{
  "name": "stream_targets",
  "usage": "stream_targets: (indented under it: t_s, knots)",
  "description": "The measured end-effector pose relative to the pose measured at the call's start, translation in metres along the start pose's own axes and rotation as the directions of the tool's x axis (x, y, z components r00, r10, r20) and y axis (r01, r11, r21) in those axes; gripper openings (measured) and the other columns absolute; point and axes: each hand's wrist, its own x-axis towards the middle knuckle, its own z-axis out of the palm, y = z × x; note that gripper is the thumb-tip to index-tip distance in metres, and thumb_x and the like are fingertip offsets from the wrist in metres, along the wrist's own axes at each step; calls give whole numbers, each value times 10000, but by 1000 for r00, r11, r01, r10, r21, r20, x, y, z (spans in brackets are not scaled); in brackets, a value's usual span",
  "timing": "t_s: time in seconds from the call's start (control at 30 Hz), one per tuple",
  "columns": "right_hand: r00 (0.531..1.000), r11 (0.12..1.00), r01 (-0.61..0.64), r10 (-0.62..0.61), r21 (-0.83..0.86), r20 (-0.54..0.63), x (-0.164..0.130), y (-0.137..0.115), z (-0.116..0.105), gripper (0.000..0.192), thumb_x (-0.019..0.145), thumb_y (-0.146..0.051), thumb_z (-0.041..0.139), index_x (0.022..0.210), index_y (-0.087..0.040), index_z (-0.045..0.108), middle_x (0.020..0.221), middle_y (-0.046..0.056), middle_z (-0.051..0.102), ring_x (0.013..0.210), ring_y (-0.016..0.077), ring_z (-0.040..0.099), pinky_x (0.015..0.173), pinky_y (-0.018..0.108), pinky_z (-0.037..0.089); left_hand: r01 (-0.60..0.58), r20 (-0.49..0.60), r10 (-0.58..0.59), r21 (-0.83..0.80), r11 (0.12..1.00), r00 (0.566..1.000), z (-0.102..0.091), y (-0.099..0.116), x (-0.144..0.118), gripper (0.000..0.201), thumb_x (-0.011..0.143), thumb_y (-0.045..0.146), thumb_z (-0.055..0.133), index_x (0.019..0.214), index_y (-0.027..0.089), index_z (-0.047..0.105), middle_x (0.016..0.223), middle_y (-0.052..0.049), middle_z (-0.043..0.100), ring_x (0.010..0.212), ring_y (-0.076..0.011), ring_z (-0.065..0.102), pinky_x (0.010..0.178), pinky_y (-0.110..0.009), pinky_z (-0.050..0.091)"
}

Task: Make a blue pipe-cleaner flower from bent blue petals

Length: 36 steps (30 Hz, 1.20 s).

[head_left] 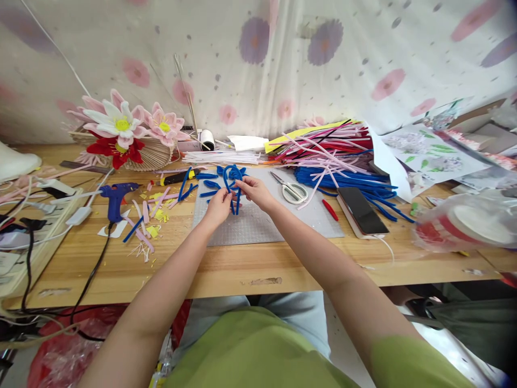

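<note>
My left hand (221,206) and my right hand (253,193) come close together over the grey cutting mat (258,229). Between them they hold a blue pipe cleaner (226,177) bent into a loop, its ends pointing down. The fingers of each hand are closed on it. Several blue pipe-cleaner pieces shaped like petals (210,184) lie on the mat just beyond and left of my hands. Scissors (291,189) with pale handles rest on the mat to the right of my right hand.
A blue glue gun (115,198), a utility knife (177,177) and pink and yellow scraps (155,213) lie to the left. Finished fuzzy flowers (121,125) stand behind. Blue pipe cleaners (347,183), a phone (361,207) and a plastic-wrapped container (468,221) are on the right.
</note>
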Motion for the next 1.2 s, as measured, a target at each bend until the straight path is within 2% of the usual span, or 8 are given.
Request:
stream_targets:
  t_s: [0.3,0.43,0.73,0.93,1.07,1.2]
  knots:
    - [1000,999,-24,24,33,-5,3,9,5,332,727,-488,595,671,-166,540,525,-51,457,408,38,349,375,185,271,-27,3,27,137,990,1000,-1,1,-4,102,847,167,420,852,160,521,769,-43,644,548,-137,624,509,-249,470]
    - [1000,999,-16,16,46,-5,5,11,6,318,733,-470,592,672,-164,531,522,-53,476,397,36,359,361,181,278,-38,17,36,132,991,999,0,0,-5,117,853,165,409,869,162,525,758,-37,636,533,-127,612,511,-249,473]
    - [1000,996,-10,10,86,1,5,12,8,316,719,-467,611,665,-166,531,526,-48,520,385,30,364,357,176,296,-34,-13,35,19,999,999,2,-4,-3,68,838,155,456,784,164,497,607,29,536,442,-73,525,474,-205,457]
    - [1000,996,-8,7,85,5,5,12,8,316,715,-471,615,667,-169,534,533,-45,538,389,29,371,362,173,298,-11,-3,10,-127,992,1000,3,-4,-3,81,841,190,481,772,157,507,600,37,488,459,-40,461,468,-163,428]
    - [1000,996,-13,12,85,14,4,9,9,316,713,-471,615,677,-166,541,542,-40,541,391,34,376,363,178,293,-4,-22,0,-176,984,1000,4,-3,-4,150,857,155,426,716,155,475,588,39,450,440,-33,383,414,-148,328]
    - [999,993,-27,23,118,37,3,11,7,323,692,-477,632,683,-167,540,555,-38,546,404,37,385,373,178,300,21,-28,-26,-183,983,999,4,-1,-6,190,881,232,414,716,156,473,592,40,423,441,-30,327,399,-149,240]
